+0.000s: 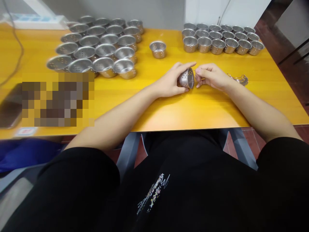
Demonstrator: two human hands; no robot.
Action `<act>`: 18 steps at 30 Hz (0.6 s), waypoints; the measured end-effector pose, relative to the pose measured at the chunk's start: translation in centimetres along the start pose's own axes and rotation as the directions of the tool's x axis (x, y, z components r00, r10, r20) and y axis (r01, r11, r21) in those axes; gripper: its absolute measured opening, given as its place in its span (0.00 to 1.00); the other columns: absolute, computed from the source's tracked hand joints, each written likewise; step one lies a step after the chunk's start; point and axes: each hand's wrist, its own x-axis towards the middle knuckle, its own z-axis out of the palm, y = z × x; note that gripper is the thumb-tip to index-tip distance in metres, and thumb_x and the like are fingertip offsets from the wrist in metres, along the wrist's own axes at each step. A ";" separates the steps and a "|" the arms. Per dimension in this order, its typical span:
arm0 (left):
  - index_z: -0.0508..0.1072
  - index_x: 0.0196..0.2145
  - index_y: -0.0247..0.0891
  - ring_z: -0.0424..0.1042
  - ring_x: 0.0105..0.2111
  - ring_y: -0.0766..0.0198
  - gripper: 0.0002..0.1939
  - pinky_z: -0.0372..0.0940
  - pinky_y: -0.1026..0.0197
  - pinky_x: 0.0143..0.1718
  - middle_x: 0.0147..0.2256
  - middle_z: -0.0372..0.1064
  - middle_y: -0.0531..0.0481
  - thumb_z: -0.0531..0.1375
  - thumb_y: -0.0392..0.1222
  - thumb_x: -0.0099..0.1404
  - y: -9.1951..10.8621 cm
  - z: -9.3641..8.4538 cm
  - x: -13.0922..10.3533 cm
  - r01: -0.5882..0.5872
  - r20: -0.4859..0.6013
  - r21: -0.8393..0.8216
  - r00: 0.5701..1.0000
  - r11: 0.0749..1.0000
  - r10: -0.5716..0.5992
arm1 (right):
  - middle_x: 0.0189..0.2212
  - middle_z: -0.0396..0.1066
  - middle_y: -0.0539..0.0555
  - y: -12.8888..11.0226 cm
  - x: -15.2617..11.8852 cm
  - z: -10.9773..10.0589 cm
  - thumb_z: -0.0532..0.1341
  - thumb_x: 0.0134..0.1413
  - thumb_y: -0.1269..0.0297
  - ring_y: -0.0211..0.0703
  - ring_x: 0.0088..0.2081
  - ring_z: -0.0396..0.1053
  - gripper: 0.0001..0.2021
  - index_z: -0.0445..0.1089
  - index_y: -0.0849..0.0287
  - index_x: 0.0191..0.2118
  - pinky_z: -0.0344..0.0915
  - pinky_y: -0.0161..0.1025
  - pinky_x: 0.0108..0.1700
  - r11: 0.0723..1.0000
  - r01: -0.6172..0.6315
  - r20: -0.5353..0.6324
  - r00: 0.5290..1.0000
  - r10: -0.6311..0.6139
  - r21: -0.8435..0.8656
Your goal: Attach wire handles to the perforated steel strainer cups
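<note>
A small perforated metal cup (186,79) lies tilted on its side in my left hand (170,80), its mouth facing right. The thumb and fingers of that hand are wrapped round its body. Just right of the cup's mouth, my right hand (209,75) is closed in a pinch. A thin wire piece (194,72) seems to stick out from its fingertips; most of it is hidden. Beside my right wrist lies a small bunch of curved metal wires (238,79). One single perforated cup (158,50) stands upright beyond my left hand.
Rows of perforated metal cups (103,66) fill the back left of the yellow table (169,112). More cups (218,46) stand in rows at the back right. A dark phone-like object (11,106) lies at the left, beside a blurred-out patch. Behind is a white power strip (36,22).
</note>
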 end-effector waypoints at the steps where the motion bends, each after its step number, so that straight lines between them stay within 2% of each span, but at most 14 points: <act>1: 0.76 0.86 0.54 0.79 0.77 0.21 0.65 0.65 0.16 0.90 0.73 0.81 0.36 0.86 0.76 0.58 0.1 0.0 0.0 -0.001 -0.005 0.000 1.000 1.000 0.001 | 0.30 0.74 0.48 0.1 0.1 -0.1 0.92 0.55 0.24 0.39 0.32 0.73 0.40 0.75 0.53 0.32 0.85 0.37 0.38 1.000 -0.002 0.000 1.000 0.002 -0.014; 6: 0.77 0.85 0.51 0.78 0.78 0.22 0.61 0.65 0.17 0.90 0.75 0.80 0.35 0.85 0.74 0.62 0.3 0.1 0.0 -0.002 0.016 0.000 1.000 1.000 0.002 | 0.26 0.73 0.48 0.0 0.1 -0.6 0.86 0.63 0.20 0.39 0.28 0.70 0.40 0.76 0.53 0.31 0.74 0.35 0.31 0.986 0.039 0.078 0.997 -0.027 -0.161; 9: 0.76 0.85 0.50 0.77 0.79 0.23 0.60 0.66 0.18 0.90 0.76 0.80 0.35 0.84 0.72 0.63 0.2 0.1 0.0 -0.026 0.028 0.025 0.999 0.999 0.026 | 0.24 0.71 0.48 -0.4 0.1 -0.5 0.83 0.71 0.22 0.38 0.26 0.67 0.40 0.75 0.54 0.30 0.69 0.36 0.30 0.965 0.079 0.129 0.991 -0.047 -0.251; 13: 0.74 0.87 0.48 0.77 0.78 0.24 0.60 0.67 0.21 0.89 0.76 0.79 0.33 0.83 0.69 0.66 -0.1 0.3 -0.1 -0.054 0.026 0.031 0.998 0.998 0.053 | 0.23 0.71 0.48 -0.9 -0.1 -0.3 0.79 0.80 0.28 0.36 0.26 0.67 0.38 0.74 0.55 0.30 0.68 0.36 0.31 0.946 0.090 0.167 0.985 -0.038 -0.310; 18: 0.74 0.88 0.49 0.75 0.80 0.23 0.61 0.63 0.20 0.91 0.76 0.78 0.34 0.84 0.70 0.66 -0.5 0.3 -0.1 -0.048 0.037 0.011 0.998 0.999 0.047 | 0.24 0.74 0.49 -1.1 -0.1 -0.2 0.77 0.85 0.34 0.37 0.26 0.70 0.35 0.74 0.55 0.31 0.68 0.36 0.31 0.950 0.045 0.158 0.987 0.005 -0.310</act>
